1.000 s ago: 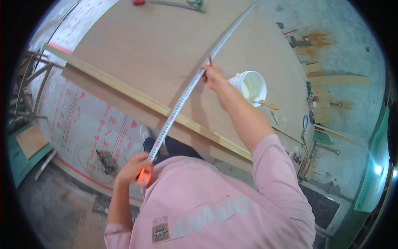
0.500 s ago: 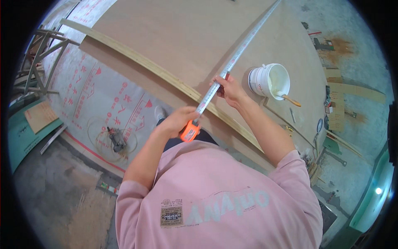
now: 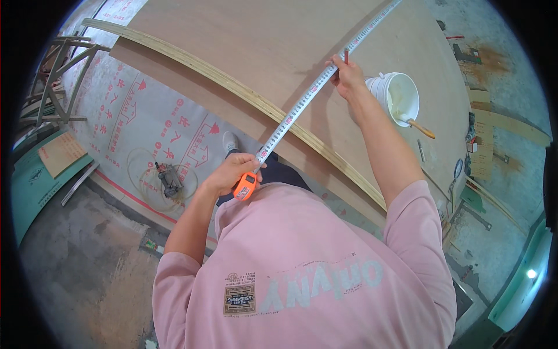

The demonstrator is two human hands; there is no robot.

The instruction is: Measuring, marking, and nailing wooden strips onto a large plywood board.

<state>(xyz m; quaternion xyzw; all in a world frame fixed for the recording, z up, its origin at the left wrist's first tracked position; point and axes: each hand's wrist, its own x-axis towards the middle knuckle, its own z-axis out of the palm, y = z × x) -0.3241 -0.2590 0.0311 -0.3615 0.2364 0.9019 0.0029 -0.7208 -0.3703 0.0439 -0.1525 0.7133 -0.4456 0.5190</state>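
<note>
A tape measure stretches diagonally over a large brown board (image 3: 232,41). Its orange case (image 3: 245,186) hangs at my left hand (image 3: 232,171), whose fingers are closed round the blade just above the case. The pale, marked blade (image 3: 308,96) runs up to the far right and leaves the view at the top. Farther along it, my right hand (image 3: 351,80) pinches the blade. A thin red stick, apparently a pencil (image 3: 346,56), stands up from that same hand. Beneath the blade, a long plywood strip (image 3: 232,87) lies along the board's near edge.
A white bucket (image 3: 381,93) with a wooden-handled brush (image 3: 421,129) stands right of my right hand. An air tool with a coiled hose (image 3: 168,180) lies on printed floor sheeting (image 3: 131,116). A wooden trestle (image 3: 64,81) is far left; offcuts (image 3: 479,151) lie right.
My right hand has moved farther up and to the right along the blade. The case and my left hand have shifted left and slightly nearer, and more blade shows between the hands.
</note>
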